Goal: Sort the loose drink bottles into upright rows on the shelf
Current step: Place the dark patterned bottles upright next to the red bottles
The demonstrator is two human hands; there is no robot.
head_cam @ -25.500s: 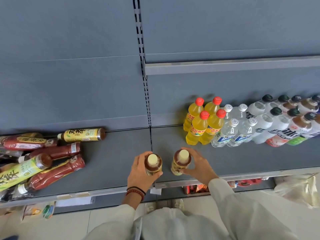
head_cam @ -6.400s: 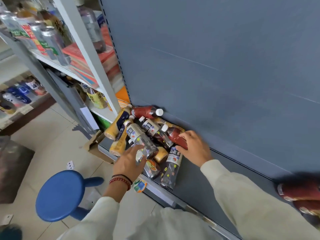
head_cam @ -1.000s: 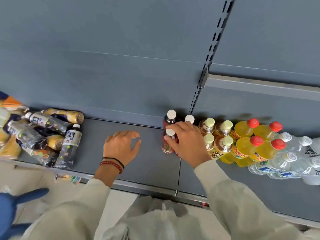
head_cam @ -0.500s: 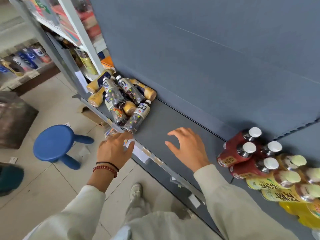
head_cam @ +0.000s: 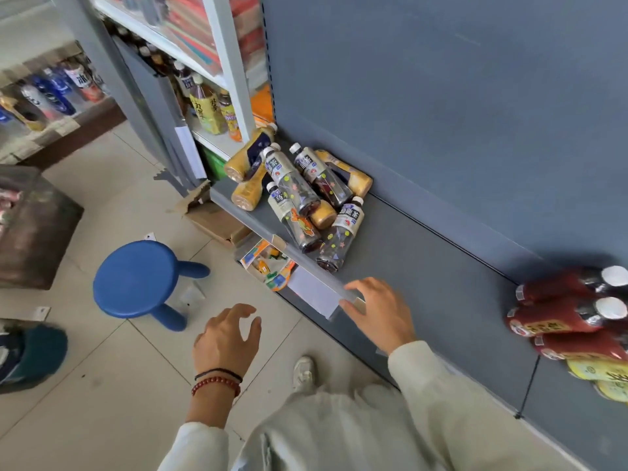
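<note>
Since the loose bottles [head_cam: 306, 202] lie heaped at the shelf [head_cam: 424, 277] end, the left hand [head_cam: 226, 338] and the right hand [head_cam: 380, 311] reach toward them, each grip apart and empty.

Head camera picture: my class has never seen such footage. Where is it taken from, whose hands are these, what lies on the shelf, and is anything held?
No machine here: a person wears a wide-angle camera on the head, looking down at their own hands. The left hand, with bracelets at the wrist, hangs over the floor. The right hand is at the front edge of the grey shelf. Both are open and hold nothing. On the shelf, a pile of loose bottles lies at the left end. The red bottles with white caps stand grouped at the right. A blue stool stands on the floor.
</note>
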